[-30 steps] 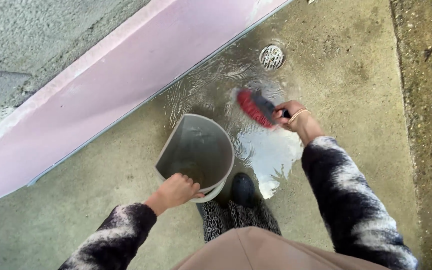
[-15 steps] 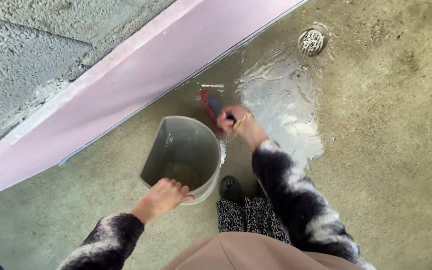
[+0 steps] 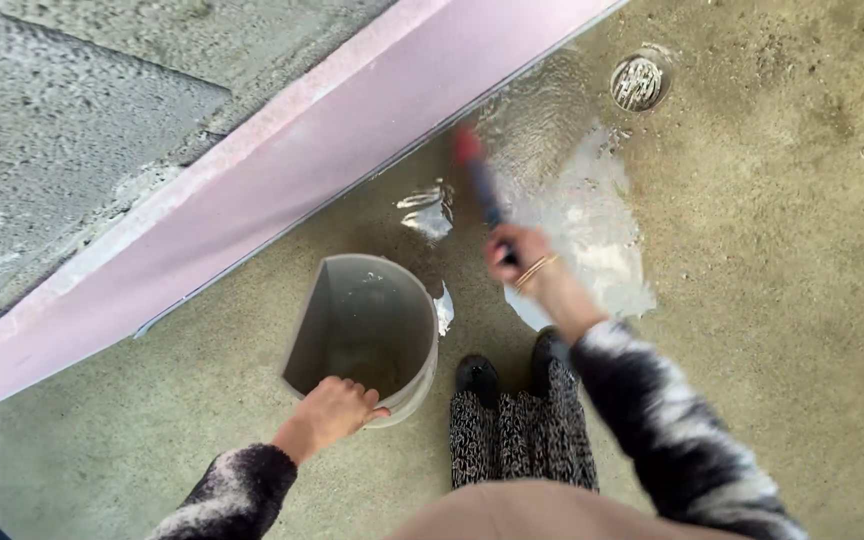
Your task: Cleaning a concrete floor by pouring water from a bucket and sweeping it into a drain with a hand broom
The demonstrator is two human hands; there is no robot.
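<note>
My left hand grips the near rim of a grey plastic bucket that stands tilted on the wet concrete floor. My right hand, with a thin bracelet at the wrist, holds the dark handle of a scrubbing brush with red bristles. The brush is blurred and points away from me toward the foot of the pink wall. A sheet of water lies on the floor under and to the right of the brush.
A round metal floor drain sits at the far right edge of the puddle. My two dark shoes and patterned trouser legs stand just right of the bucket. Rough grey render covers the wall above the pink band.
My right hand has swung the brush from beside the bucket outward toward the wall and the puddle. The left hand stays on the bucket rim. Both feet now show.
</note>
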